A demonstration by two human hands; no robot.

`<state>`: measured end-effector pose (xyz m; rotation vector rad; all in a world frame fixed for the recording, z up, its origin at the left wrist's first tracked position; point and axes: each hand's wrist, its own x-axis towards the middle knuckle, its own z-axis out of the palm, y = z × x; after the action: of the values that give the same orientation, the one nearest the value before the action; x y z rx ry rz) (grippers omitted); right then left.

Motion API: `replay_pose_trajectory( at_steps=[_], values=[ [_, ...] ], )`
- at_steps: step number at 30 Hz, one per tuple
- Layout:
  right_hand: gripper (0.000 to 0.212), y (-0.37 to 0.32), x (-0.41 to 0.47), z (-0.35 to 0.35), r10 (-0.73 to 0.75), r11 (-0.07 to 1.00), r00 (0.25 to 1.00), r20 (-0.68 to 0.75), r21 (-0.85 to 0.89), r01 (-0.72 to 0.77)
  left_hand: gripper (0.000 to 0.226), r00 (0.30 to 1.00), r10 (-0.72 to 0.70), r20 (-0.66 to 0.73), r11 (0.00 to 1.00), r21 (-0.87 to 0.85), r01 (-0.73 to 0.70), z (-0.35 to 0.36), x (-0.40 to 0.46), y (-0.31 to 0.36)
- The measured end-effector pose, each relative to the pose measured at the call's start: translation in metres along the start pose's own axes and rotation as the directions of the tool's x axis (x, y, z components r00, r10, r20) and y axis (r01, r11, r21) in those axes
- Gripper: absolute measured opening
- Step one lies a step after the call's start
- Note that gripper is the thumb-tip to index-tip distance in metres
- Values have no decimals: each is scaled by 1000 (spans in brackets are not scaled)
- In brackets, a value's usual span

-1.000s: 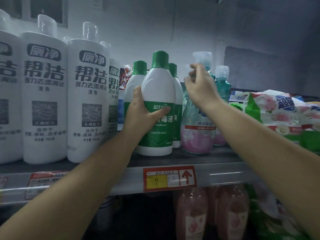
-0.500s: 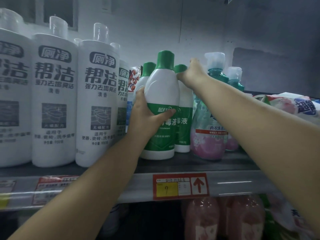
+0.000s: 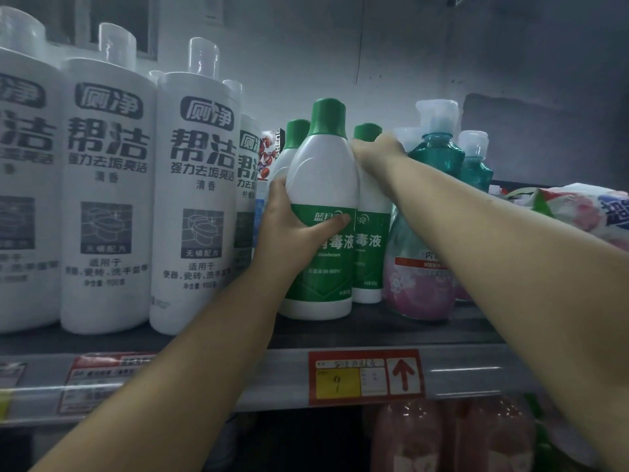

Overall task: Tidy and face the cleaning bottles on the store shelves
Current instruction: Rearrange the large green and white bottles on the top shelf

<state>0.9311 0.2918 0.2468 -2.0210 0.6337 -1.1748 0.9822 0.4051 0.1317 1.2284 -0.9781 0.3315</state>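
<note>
At the shelf front, left hand: the left hand (image 3: 289, 226) is wrapped round the waist of the front disinfectant bottle (image 3: 321, 212), thumb across the green label, fingers hidden behind it; the bottle stands upright near the shelf edge (image 3: 476, 373) with its label facing out.

Right hand: the right hand (image 3: 377, 148) reaches deeper, fingers curled over the shoulder of the second disinfectant bottle (image 3: 371, 233), which stands just behind and to the right of the front one; how firm the hold is I cannot tell, since the fingertips are out of sight.

Third bottle: another green cap (image 3: 297, 131) shows behind the front bottle on its left, mostly hidden.

Done so far: the tall white toilet-cleaner bottles (image 3: 197, 206) at the left stand in a neat row, labels forward; the front disinfectant looks faced too.

Left to do, by my reckoning: the second disinfectant bottle sits back from the edge and wants bringing forward or squaring into line; the teal-necked pink bottle (image 3: 422, 267) to the right has its label partly hidden by the arm, so its facing is unclear.

Further right: soft printed bags (image 3: 585, 212) lie slumped on the shelf, untidy.

Below: a red price tag (image 3: 366, 376) on the edge, pinkish bottles (image 3: 408, 437) dim on the lower shelf.
</note>
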Motion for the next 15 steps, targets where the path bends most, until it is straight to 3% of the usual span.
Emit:
replay_pose_trajectory(
  at_steps=[5, 8, 11, 15],
  values=[
    [56, 3, 7, 2, -27, 999, 999, -26, 24, 28, 66, 1000, 6, 6, 1000, 8, -6, 1, 1, 2],
    [48, 5, 11, 3, -68, 998, 995, -70, -20, 66, 66, 1000, -21, 14, 1000, 9, 21, -1, 1, 0],
    [68, 6, 16, 3, -82, 995, 994, -74, -62, 77, 66, 999, -34, 32, 999, 10, 34, -1, 3, 0],
    [51, 7, 19, 0, -73, 996, 996, -50, -47, 70, 67, 998, -54, 42, 998, 15, 54, -2, 3, -1]
  ],
)
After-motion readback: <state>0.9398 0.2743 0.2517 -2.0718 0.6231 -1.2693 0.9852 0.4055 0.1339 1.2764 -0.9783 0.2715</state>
